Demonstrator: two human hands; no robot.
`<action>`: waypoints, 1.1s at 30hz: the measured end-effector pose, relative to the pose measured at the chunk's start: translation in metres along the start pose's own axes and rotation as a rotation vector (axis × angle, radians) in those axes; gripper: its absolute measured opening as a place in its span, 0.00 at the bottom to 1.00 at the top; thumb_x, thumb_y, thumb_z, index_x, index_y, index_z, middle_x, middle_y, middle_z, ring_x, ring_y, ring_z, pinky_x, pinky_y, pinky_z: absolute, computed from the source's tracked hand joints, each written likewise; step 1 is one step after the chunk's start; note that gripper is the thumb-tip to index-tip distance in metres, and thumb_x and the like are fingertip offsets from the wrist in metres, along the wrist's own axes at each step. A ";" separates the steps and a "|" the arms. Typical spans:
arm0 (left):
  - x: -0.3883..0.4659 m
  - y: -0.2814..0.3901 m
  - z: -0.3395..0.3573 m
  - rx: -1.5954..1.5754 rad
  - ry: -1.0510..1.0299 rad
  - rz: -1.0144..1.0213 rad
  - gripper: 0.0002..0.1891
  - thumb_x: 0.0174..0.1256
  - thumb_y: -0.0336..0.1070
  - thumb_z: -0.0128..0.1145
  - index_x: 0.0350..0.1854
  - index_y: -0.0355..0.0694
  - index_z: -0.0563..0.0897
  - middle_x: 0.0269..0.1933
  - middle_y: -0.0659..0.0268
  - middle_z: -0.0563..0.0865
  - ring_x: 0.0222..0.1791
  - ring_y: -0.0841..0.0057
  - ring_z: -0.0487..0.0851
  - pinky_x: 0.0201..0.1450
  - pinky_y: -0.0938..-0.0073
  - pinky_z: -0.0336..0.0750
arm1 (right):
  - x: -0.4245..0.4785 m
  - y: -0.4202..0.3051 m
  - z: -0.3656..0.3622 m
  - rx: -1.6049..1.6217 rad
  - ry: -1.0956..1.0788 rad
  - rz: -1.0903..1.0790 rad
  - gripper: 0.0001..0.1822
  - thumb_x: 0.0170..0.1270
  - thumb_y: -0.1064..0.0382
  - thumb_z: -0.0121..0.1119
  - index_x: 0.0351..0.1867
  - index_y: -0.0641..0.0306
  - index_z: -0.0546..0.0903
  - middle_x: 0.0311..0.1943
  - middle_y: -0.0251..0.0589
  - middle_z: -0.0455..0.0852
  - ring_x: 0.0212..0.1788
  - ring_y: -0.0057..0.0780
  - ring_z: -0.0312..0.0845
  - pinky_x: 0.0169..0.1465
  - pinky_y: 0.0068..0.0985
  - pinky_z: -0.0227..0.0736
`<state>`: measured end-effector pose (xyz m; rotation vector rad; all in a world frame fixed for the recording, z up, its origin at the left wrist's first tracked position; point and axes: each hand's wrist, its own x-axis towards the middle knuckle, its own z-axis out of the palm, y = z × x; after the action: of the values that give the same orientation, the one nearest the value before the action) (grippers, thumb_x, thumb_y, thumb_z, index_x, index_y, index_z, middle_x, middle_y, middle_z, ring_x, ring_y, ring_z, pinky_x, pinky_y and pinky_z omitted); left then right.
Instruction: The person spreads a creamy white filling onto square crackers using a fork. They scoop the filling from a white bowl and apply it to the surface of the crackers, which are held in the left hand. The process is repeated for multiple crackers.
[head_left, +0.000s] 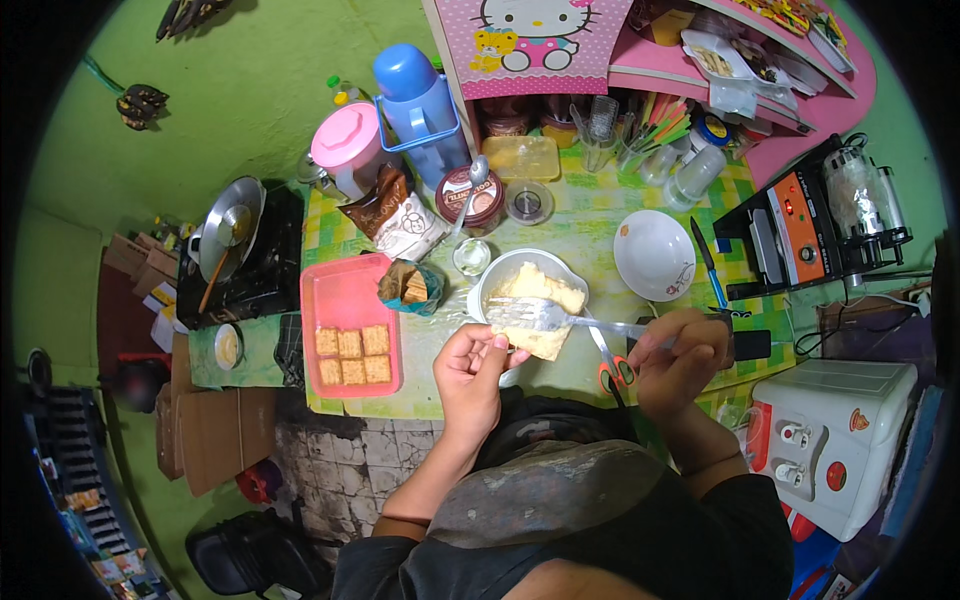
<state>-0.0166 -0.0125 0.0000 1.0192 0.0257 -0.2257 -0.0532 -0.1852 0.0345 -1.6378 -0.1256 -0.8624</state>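
Observation:
My left hand (476, 367) pinches the near edge of a pale cracker (536, 343) in front of a white bowl (484, 289). That bowl holds a lumpy cream-coloured filling (544, 285). My right hand (679, 360) grips the handle of a metal fork (536, 313), whose tines lie over the cracker and the bowl. To the left, a pink plastic tray (349, 292) holds several square crackers (352, 356) in two rows. An opened cracker packet (411, 287) stands between tray and bowl. Orange-handled scissors (616, 373) lie near my right hand.
Behind the bowl are a small glass (472, 256), a maroon-lidded tub (470, 196) and a blue flask (420, 120). A white plate (655, 255), a knife (709, 262) and a cup sealer (795, 225) stand at the right. A pan (232, 225) sits on the stove at the left.

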 end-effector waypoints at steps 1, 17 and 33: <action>0.000 0.000 0.000 -0.001 0.009 0.002 0.02 0.57 0.23 0.47 0.31 0.34 0.72 0.30 0.64 0.78 0.29 0.83 0.77 0.35 0.79 0.77 | 0.002 0.002 -0.001 -0.036 0.004 0.010 0.20 0.63 0.46 0.25 0.27 0.60 0.58 0.18 0.40 0.71 0.12 0.18 0.57 0.16 0.14 0.55; 0.006 0.009 -0.008 -0.221 -0.090 -0.189 0.03 0.58 0.25 0.44 0.30 0.33 0.72 0.31 0.61 0.79 0.30 0.80 0.79 0.33 0.81 0.78 | 0.026 0.007 -0.020 0.280 0.003 0.059 0.18 0.62 0.46 0.33 0.26 0.59 0.59 0.17 0.41 0.68 0.11 0.20 0.58 0.14 0.14 0.56; 0.009 0.008 -0.015 -0.192 -0.104 -0.229 0.03 0.58 0.24 0.44 0.29 0.33 0.72 0.31 0.61 0.78 0.30 0.81 0.79 0.33 0.82 0.78 | 0.028 -0.003 -0.012 0.322 0.063 0.058 0.18 0.63 0.47 0.35 0.25 0.59 0.58 0.19 0.41 0.68 0.12 0.19 0.58 0.13 0.14 0.57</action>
<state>-0.0052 0.0030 -0.0023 0.8120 0.0686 -0.4756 -0.0402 -0.2057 0.0531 -1.3063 -0.1635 -0.8025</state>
